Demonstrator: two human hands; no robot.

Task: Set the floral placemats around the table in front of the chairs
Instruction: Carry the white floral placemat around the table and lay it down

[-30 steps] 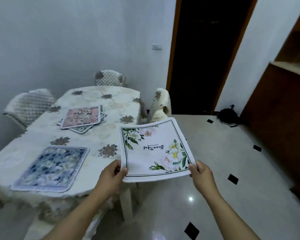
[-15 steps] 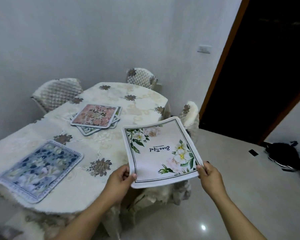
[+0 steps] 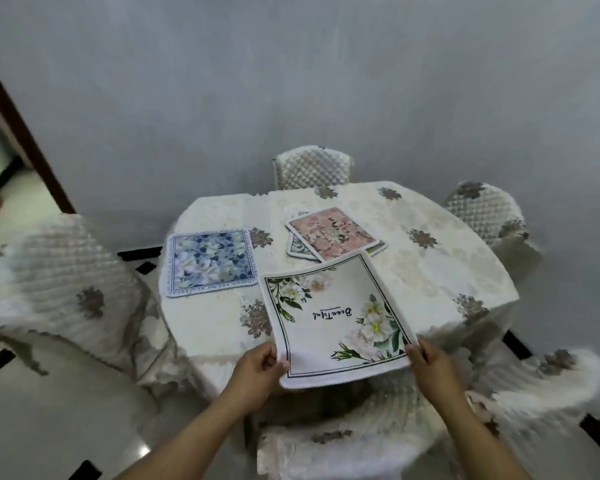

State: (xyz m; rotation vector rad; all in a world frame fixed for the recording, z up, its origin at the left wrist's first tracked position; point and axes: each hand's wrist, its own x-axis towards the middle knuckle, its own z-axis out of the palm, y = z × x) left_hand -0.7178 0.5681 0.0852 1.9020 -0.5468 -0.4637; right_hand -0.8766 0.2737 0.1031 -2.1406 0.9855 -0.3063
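Observation:
I hold a white placemat [image 3: 333, 320] with green leaves and pale flowers by its two near corners, over the near edge of the round table [image 3: 413, 271]. My left hand [image 3: 257, 370] pinches the near left corner and my right hand [image 3: 430, 367] the near right one. A blue floral placemat [image 3: 210, 259] lies flat on the table's left side, in front of the left chair [image 3: 59, 292]. A pink floral placemat [image 3: 331, 232] tops a small stack near the table's middle, partly hidden by the white one's far corner.
Quilted cream chairs ring the table: one at the back [image 3: 312, 166], one at the far right [image 3: 485, 211], one at the near right [image 3: 551, 372], and one just below my hands [image 3: 343, 441]. A grey wall stands behind. A doorway frame [image 3: 21, 133] is at the left.
The view has swung round the table, so I now face it from another side. The white placemat has come over the table's near edge, still held at both corners.

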